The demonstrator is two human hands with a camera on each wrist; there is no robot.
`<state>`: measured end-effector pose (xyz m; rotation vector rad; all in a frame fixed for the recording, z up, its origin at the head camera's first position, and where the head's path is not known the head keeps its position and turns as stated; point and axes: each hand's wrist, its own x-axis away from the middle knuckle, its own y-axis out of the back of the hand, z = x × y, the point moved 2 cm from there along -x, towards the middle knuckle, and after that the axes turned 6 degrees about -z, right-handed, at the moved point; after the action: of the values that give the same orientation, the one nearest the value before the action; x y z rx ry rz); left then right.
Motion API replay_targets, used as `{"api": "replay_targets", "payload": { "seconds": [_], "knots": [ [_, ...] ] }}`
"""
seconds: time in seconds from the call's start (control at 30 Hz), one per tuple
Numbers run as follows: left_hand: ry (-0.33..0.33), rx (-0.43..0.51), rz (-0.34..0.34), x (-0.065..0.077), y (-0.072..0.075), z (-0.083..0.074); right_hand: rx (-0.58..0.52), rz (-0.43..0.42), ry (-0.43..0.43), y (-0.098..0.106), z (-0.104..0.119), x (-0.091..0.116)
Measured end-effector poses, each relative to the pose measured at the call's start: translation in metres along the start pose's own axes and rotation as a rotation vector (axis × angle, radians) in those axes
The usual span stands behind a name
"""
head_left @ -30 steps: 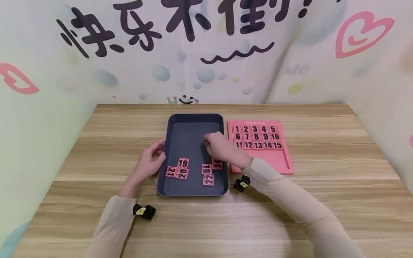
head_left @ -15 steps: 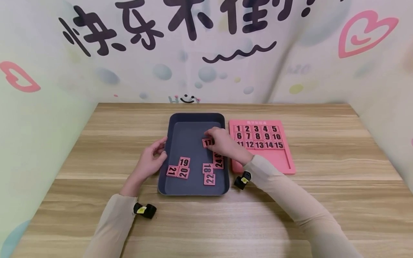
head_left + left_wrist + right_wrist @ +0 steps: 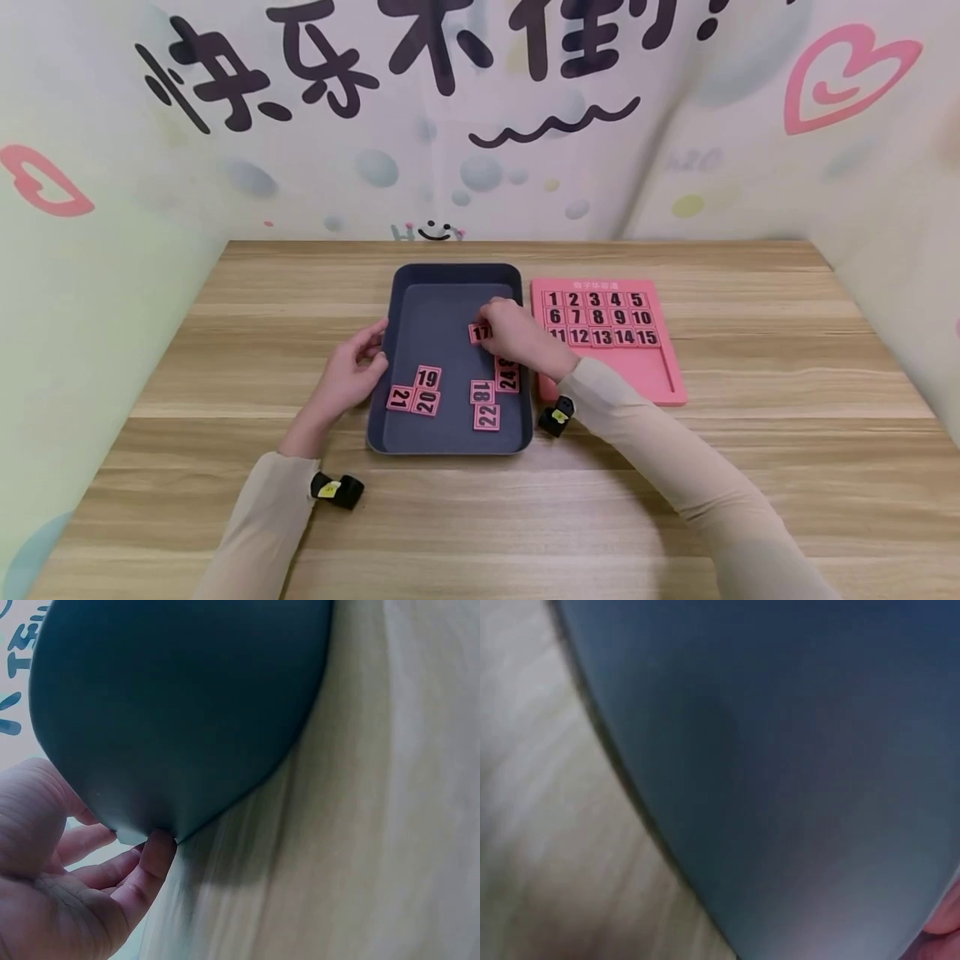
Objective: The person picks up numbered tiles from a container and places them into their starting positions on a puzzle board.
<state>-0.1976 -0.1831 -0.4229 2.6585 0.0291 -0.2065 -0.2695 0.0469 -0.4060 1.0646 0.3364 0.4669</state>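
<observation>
A dark blue tray (image 3: 450, 437) stands on the table with several pink number tiles lying flat in it. My left hand (image 3: 347, 377) holds the tray's left side, thumb and fingertips at its wall; the left wrist view shows those fingers (image 3: 154, 862) at its edge. Inside the tray, my right hand (image 3: 517, 335) pinches the 17 tile (image 3: 477, 334), its right part covered by the fingers. Below that hand lie the 24 tile (image 3: 507, 380), a partly covered tile, the 18 tile (image 3: 482, 392) and the 22 tile (image 3: 486, 417). Tiles 19 (image 3: 427, 377), 20 (image 3: 426, 404) and 21 (image 3: 400, 398) sit at the left.
Right of the tray lies a pink number board (image 3: 630, 367), its top rows filled with tiles 1 to 15. The right forearm crosses over the board's lower left corner. A printed wall cloth (image 3: 315, 183) rises behind the wooden table (image 3: 247, 333).
The 17 tile came into view at the right hand's fingertips, and that hand shifted slightly up and right, then a little left. My left hand stays at the tray's side.
</observation>
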Motion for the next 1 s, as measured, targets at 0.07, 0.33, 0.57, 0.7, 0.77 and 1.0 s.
{"api": "replay_targets", "payload": {
  "seconds": [0.07,0.33,0.57,0.7,0.77,1.0],
  "knots": [
    [-0.004,-0.001,-0.001,0.0,0.0,0.0,-0.007,0.002,-0.008,0.0,-0.001,0.0],
    [-0.006,-0.006,0.004,0.001,-0.002,-0.001,-0.061,-0.103,0.075,0.008,-0.001,0.008],
    [-0.014,-0.012,0.001,-0.001,-0.003,0.001,-0.161,-0.175,0.16,0.033,-0.004,0.027],
    [-0.014,-0.003,-0.001,0.0,-0.002,0.0,-0.192,-0.184,0.15,0.044,-0.011,0.041],
    [-0.012,-0.003,-0.001,0.0,-0.001,-0.001,-0.208,-0.189,0.146,0.048,-0.016,0.048],
    [-0.01,-0.02,0.0,-0.001,-0.002,0.002,-0.199,-0.195,0.121,0.057,-0.04,0.071]
  ]
}}
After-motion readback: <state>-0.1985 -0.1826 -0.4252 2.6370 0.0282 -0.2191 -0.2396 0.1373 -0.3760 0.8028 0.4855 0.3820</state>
